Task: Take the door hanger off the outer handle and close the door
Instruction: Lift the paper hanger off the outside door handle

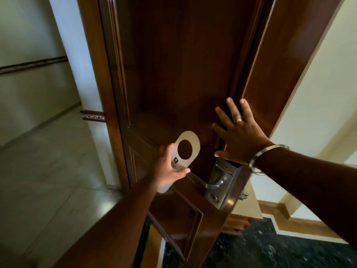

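A dark brown wooden door stands partly open in front of me. My left hand is shut on a pale door hanger with a round hole, held free in the air to the left of the silver lever handle. The hanger's lower part is hidden behind my fingers. That handle sits on a steel lock plate with a keyhole below it. My right hand lies flat on the door just above the lock plate, fingers spread, with a ring and a steel bangle on the wrist.
A corridor with a pale tiled floor opens on the left past the door frame. A cream wall rises on the right. Dark speckled flooring and a wooden skirting lie below the door's edge.
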`<move>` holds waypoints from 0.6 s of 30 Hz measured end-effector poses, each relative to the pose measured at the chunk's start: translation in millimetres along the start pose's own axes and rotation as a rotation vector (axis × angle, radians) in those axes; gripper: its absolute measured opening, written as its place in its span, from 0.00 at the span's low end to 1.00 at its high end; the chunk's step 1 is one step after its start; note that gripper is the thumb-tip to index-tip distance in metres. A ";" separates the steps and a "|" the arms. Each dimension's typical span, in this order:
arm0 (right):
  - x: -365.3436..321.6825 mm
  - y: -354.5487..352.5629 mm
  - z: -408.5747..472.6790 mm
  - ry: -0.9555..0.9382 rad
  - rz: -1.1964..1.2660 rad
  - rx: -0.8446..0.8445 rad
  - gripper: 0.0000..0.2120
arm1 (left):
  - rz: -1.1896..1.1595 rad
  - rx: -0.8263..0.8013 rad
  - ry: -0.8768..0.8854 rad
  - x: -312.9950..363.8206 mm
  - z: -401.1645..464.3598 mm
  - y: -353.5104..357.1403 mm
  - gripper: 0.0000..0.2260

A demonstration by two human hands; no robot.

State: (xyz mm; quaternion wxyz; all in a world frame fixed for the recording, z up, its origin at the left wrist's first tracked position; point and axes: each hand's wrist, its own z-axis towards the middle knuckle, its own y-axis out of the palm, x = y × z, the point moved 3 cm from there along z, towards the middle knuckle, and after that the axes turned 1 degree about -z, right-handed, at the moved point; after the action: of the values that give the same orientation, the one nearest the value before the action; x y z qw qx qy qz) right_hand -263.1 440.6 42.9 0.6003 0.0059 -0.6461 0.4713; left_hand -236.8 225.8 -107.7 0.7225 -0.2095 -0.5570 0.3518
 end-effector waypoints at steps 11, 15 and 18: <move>-31.9 -49.4 -27.4 0.085 1.337 -0.033 0.12 | -0.333 0.138 -0.020 44.1 -83.0 -0.7 0.41; -23.5 -36.4 -36.3 0.135 1.322 -0.054 0.09 | -0.479 -0.106 -0.175 18.0 -104.4 17.6 0.13; -16.5 -22.8 -49.8 0.114 1.265 -0.082 0.10 | -0.531 -0.155 -0.239 16.6 -116.4 36.2 0.10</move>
State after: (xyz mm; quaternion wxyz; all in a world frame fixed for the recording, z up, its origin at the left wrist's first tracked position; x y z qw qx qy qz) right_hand -207.1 449.4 35.6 0.2391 -0.4247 -0.5093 0.7092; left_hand -133.7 272.5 -155.9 0.7006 -0.0681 -0.6985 0.1291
